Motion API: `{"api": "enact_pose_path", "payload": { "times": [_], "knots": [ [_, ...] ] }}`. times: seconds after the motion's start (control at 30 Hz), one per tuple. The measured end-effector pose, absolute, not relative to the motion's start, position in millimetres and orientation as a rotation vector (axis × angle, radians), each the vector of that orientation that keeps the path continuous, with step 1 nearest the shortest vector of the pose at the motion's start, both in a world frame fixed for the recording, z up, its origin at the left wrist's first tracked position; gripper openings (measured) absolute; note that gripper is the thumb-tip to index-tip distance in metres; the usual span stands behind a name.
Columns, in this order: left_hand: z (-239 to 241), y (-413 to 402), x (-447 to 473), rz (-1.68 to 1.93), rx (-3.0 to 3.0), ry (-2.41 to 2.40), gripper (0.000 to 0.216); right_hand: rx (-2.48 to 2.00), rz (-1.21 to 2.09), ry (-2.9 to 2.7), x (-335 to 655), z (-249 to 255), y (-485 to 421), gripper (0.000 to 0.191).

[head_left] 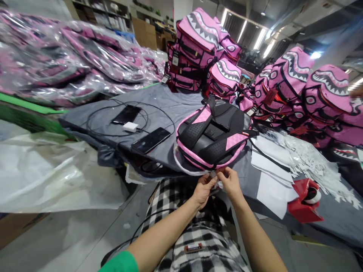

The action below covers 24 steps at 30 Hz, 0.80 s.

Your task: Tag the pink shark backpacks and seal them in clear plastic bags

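Observation:
A pink and black backpack (210, 136) lies on the grey-covered table, its padded back and shoulder straps facing up. At its near edge, by the table's front, both hands are close together. My left hand (203, 190) has thumb and fingers pinched at a small whitish, see-through bit (217, 183). Beside it, my right hand (231, 183) is closed in a pinch at the same spot. What exactly the fingertips hold is too small to make out. A pale band (184, 166) curves round the backpack's left and near side.
Left of the backpack lie a phone (151, 139), a second phone (126, 114), a white charger (130, 127) and looped cable. To the right are white sheets (273, 189), a red tape dispenser (306, 202) and white tags (320, 162). Pink backpacks (198, 34) and plastic-wrapped ones (99, 56) are piled behind.

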<state>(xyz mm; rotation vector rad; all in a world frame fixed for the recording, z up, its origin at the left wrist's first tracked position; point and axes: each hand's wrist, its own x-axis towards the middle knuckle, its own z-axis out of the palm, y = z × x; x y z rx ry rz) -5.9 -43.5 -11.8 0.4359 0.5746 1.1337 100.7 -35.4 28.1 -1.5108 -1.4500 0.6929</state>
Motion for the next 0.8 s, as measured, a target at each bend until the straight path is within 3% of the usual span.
{"api": "enact_pose_path", "payload": {
  "times": [0.17, 0.47, 0.67, 0.8],
  "knots": [
    [-12.9, -41.9, -8.8, 1.1, 0.546, 0.704, 0.048, -1.685, 0.347, -1.386, 132.7, 27.1, -62.1, 0.032],
    [-7.7, -44.8, -6.0, 1.113, 0.418, 0.955, 0.048, -1.998, -0.255, -0.532, 339.7, 68.9, -227.2, 0.054],
    [-4.8, -41.3, -8.9, 1.045, 0.443, 1.062, 0.038, -2.026, -0.114, -0.337, 385.0, 59.1, -239.1, 0.058],
    [-7.9, -40.1, -10.0, 1.051, 0.503, 1.1, 0.035, -1.983, -0.017, -0.311, 387.3, 51.0, -213.0, 0.049]
  ]
}}
